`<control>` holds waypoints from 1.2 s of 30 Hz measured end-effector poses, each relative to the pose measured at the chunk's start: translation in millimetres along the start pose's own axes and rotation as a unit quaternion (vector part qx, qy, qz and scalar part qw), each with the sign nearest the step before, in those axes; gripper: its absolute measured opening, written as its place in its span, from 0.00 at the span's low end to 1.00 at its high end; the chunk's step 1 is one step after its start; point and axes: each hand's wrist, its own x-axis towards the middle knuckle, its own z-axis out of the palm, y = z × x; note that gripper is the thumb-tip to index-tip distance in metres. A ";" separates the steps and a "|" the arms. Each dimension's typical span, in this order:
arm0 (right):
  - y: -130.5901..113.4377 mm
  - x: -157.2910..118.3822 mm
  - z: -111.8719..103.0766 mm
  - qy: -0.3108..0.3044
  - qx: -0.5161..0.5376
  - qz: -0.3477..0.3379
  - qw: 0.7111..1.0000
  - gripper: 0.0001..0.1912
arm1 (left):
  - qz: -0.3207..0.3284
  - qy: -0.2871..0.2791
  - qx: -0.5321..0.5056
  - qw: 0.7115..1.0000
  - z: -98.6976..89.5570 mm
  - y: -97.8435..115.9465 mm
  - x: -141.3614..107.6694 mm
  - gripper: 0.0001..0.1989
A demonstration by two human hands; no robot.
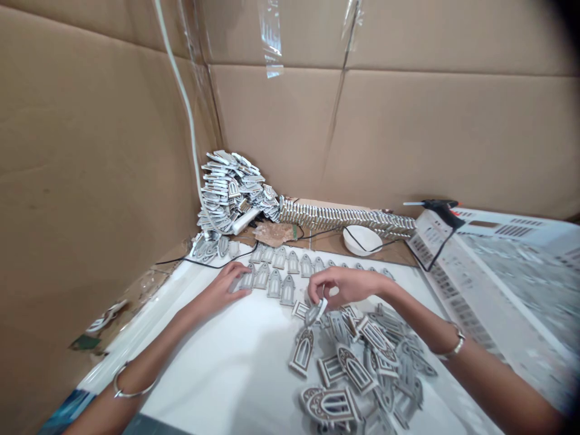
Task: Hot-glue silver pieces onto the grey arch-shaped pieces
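My left hand (226,285) lies over the left end of a front row of small grey arched window-shaped pieces. Its thumb and fingers are spread at the edges of the end piece (247,280), partly covering it. My right hand (347,284) is closed, with thumb and fingertips pinching an arched window piece (316,312) tilted above the board. Below and right of that hand lies a loose heap of such pieces (357,365), some showing brown-and-white patterned faces, others plain grey. A second row (280,258) of plain grey pieces stretches behind the first.
A tall pile of pieces (231,190) fills the back left corner, beside a long stacked line (344,217). A white bowl (362,240), black cable and glue gun (437,208) are at the back. A white plastic crate (453,278) stands right; cardboard walls (408,133) enclose the white board (212,362).
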 end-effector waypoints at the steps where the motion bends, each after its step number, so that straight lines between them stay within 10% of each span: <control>1: 1.0 1.5 -0.8 0.007 -0.007 -0.013 1.000 0.04 | 0.001 0.001 0.001 1.000 -0.1 0.2 -0.1 0.22; 16: 48.1 16.1 -13.5 0.134 0.012 -0.002 0.991 0.15 | -0.013 -0.012 0.002 1.000 -1.4 0.8 -0.8 0.22; 27: 52.3 26.6 19.6 0.170 -0.049 0.033 0.984 0.14 | 0.004 0.003 0.009 1.000 0.0 -1.6 -0.2 0.22; 31: 12.0 17.1 3.7 0.272 -0.119 -0.033 0.954 0.12 | 0.008 0.004 0.007 1.000 0.0 -2.1 -0.2 0.22; 36: -88.0 -30.2 -25.3 0.509 -0.134 -0.169 0.833 0.11 | 0.002 -0.002 0.002 1.000 -0.6 -1.3 0.0 0.22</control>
